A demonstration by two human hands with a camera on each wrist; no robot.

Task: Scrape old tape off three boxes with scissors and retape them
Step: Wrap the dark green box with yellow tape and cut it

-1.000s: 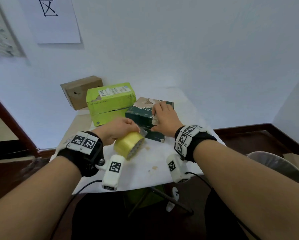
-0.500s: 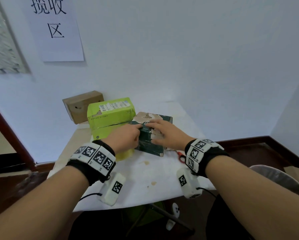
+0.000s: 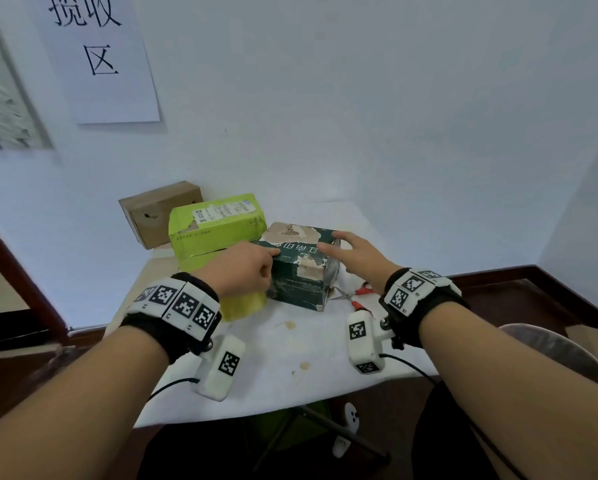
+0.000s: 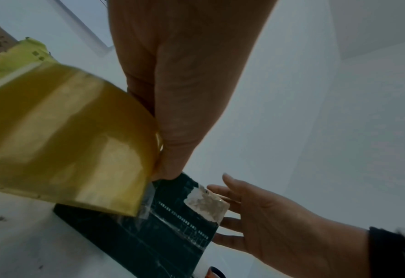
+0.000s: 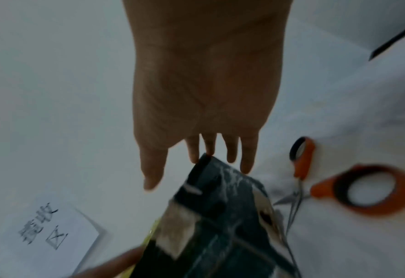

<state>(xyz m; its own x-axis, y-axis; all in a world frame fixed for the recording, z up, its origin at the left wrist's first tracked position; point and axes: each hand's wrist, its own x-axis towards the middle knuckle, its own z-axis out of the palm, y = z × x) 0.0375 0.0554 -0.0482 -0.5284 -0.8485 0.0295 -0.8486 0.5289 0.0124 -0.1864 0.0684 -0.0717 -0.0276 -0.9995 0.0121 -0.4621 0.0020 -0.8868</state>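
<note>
Head view: left hand (image 3: 242,271) (gripping tape roll (image 3: 244,306)) touches dark box (image 3: 299,271).

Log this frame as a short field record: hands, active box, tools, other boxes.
left hand: grips tape roll, fingers on dark green box
right hand: open, fingers straight at the box's right side
tape: strip on the box's near face
scissors: on table, right of box
other boxes: light green box, brown box, behind
</note>
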